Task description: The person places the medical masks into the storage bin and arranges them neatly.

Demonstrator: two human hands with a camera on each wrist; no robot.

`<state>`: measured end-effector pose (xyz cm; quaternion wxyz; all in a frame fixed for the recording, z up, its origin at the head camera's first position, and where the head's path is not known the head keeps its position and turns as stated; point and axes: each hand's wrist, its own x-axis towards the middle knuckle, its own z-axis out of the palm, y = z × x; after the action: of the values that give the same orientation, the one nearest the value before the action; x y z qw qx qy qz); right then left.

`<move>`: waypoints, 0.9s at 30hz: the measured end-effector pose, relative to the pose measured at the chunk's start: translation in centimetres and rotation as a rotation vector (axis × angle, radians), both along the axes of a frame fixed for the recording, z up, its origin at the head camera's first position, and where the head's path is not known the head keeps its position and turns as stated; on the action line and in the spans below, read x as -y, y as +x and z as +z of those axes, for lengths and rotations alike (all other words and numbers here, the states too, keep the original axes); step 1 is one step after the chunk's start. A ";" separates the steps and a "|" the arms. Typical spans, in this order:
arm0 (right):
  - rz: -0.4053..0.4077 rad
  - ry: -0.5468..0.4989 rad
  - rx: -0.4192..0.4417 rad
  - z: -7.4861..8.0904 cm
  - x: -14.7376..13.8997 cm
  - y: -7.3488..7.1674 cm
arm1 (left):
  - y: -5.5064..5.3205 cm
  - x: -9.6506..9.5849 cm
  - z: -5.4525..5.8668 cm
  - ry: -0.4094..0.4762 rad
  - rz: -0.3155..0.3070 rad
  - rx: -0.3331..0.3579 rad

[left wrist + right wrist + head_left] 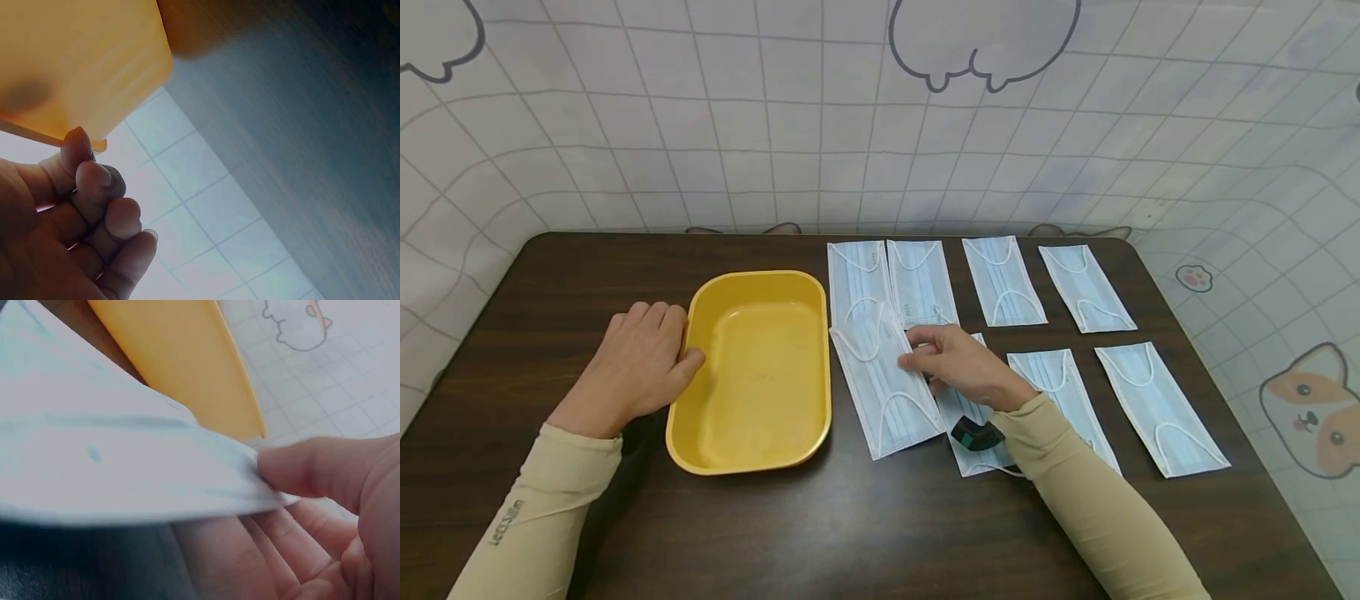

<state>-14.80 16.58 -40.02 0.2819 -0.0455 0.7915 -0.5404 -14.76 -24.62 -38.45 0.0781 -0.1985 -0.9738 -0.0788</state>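
A yellow plastic tray (pixel 751 367) stands left of centre on the dark table. My left hand (pixel 632 358) grips its left rim, the thumb over the edge and the fingers along the outside; the left wrist view shows the fingertips by the tray's rim (pixel 100 145). With thumb and fingers, my right hand (pixel 958 362) pinches the side edge of a light blue face mask (pixel 887 392). This mask is tilted and overlaps another face mask (pixel 855 279) behind it. In the right wrist view the held mask (pixel 125 462) rises off the table toward the thumb.
Several more face masks lie in two rows to the right, including a back-row mask (pixel 1003 279), a far-right mask (pixel 1161 408) and one partly under my right wrist (pixel 966 417). The brown table (pixel 752 533) meets a white grid-patterned cloth (pixel 820 125) behind.
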 end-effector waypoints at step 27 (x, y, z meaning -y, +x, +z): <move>-0.090 -0.198 -0.038 3.1 0.0 -0.1 | 0.0 -0.1 0.2 -0.018 -0.003 0.010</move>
<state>-14.86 16.57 -36.90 0.2363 -0.0478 0.7408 -0.6270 -14.73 -24.47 -38.20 0.0714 -0.2002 -0.9745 -0.0713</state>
